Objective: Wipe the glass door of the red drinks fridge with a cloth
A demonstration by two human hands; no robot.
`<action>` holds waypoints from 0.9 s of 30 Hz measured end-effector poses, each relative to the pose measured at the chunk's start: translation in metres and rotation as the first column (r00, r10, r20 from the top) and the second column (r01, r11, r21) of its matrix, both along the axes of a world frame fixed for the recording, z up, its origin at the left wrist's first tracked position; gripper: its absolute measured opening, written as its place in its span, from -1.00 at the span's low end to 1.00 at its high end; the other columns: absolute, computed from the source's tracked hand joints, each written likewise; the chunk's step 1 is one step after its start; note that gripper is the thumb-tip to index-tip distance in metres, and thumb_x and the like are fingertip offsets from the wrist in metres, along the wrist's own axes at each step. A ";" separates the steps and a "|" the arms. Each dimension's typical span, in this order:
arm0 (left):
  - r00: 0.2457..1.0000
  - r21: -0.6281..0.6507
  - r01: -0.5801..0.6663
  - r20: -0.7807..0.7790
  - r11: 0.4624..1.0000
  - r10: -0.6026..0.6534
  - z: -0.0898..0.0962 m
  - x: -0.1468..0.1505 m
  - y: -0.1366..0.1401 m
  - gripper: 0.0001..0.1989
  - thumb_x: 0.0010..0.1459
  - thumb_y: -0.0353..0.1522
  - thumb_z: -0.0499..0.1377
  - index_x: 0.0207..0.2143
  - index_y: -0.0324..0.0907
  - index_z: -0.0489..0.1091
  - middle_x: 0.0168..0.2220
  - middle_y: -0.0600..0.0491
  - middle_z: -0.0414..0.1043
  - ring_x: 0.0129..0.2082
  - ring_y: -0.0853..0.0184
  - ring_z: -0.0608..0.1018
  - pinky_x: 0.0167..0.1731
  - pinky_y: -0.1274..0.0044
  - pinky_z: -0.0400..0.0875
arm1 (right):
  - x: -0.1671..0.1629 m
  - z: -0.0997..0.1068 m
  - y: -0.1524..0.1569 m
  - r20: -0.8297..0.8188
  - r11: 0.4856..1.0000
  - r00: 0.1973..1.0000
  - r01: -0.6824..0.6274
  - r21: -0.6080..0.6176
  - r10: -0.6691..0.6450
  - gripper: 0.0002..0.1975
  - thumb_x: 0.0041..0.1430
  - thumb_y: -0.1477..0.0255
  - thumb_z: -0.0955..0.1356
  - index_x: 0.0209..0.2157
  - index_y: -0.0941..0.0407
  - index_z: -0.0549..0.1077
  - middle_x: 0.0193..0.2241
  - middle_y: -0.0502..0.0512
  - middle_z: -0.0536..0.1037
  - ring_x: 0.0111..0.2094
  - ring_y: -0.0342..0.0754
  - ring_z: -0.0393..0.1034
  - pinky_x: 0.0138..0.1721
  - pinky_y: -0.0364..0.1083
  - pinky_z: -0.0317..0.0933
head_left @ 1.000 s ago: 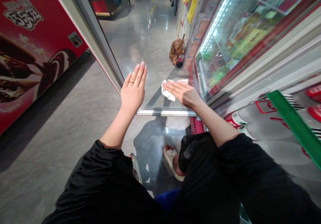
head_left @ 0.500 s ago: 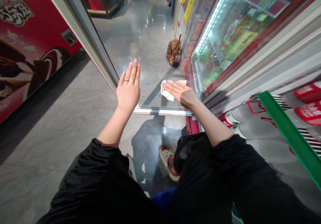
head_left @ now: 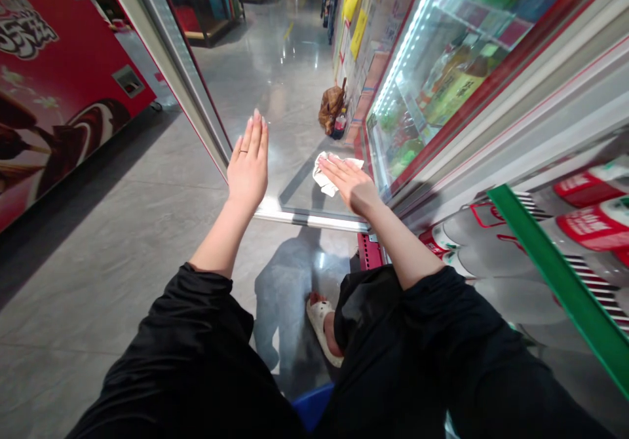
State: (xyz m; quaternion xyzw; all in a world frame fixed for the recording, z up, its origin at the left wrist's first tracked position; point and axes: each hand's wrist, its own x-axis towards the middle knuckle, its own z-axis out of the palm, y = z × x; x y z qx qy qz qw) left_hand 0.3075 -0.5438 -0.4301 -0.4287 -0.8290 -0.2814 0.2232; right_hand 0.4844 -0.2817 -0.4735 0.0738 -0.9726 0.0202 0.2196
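The cloth (head_left: 324, 185) sits under the flattened right hand (head_left: 351, 183), against glass (head_left: 295, 137); the left hand (head_left: 248, 164) is flat too; grey floor (head_left: 152, 242) spreads around.

The door (head_left: 295, 128) is clear, smooth glass, glossy enough to show faint reflections, within a pale metal frame (head_left: 173, 65) of satin finish. At the door, the wipe (head_left: 322, 180) is matt, soft-looking and creased; paper or cloth, it's hard to tell. Left of the door, the freezer (head_left: 86, 52) has a smooth, glossy printed face. Right of it, the bottles (head_left: 514, 301) look like clear plastic, and the strip (head_left: 555, 282) before them like smooth green plastic. Below the door, the floor (head_left: 162, 229) is smooth and shiny, the slipper (head_left: 319, 326) matt, the sleeves (head_left: 201, 308) black cloth with slight sheen.
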 end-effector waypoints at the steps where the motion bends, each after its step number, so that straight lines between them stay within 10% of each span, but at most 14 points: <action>1: 1.000 -0.002 0.009 -0.002 1.000 -0.009 -0.001 -0.004 0.002 -0.25 0.52 -0.39 -0.22 0.69 -0.06 -0.24 0.68 0.01 -0.07 0.68 0.28 -0.02 0.65 0.24 -0.03 | -0.003 0.000 -0.002 -0.012 1.000 1.000 0.022 -0.007 -0.022 -0.24 0.45 0.69 0.07 0.59 0.07 0.22 0.58 0.03 0.25 0.62 -0.07 0.05 0.65 0.14 0.00; 10: 0.996 -0.112 0.088 0.010 0.990 -0.087 0.009 -0.024 0.007 -0.24 0.42 -0.55 -0.31 0.63 -0.43 -0.10 0.70 -0.21 -0.19 0.69 0.13 -0.13 0.65 0.13 -0.10 | -0.008 0.002 0.009 0.106 0.995 0.991 -0.089 0.054 0.083 -0.28 0.49 0.66 0.12 0.58 0.05 0.22 0.56 -0.01 0.28 0.60 -0.09 0.10 0.62 0.09 0.09; 21: 1.000 -0.103 0.008 -0.006 0.995 -0.009 0.013 -0.007 0.014 -0.25 0.41 -0.54 -0.20 0.63 -0.38 -0.03 0.67 -0.27 -0.11 0.68 0.13 0.01 0.62 0.11 -0.04 | -0.009 0.016 0.006 -0.008 0.998 1.000 0.017 -0.054 -0.018 -0.32 0.59 0.60 0.06 0.62 -0.03 0.10 0.57 -0.04 0.24 0.61 0.01 0.10 0.65 0.20 0.05; 27: 0.981 -0.143 0.182 -0.036 0.973 -0.189 0.005 0.029 0.051 -0.29 0.50 -0.45 -0.29 0.63 -0.26 0.04 0.66 -0.06 0.00 0.66 0.27 0.07 0.64 0.34 -0.05 | -0.010 0.011 0.008 0.053 0.999 0.999 0.010 -0.035 -0.008 -0.32 0.58 0.60 0.07 0.60 -0.02 0.20 0.56 -0.08 0.24 0.60 -0.02 0.09 0.66 0.13 0.03</action>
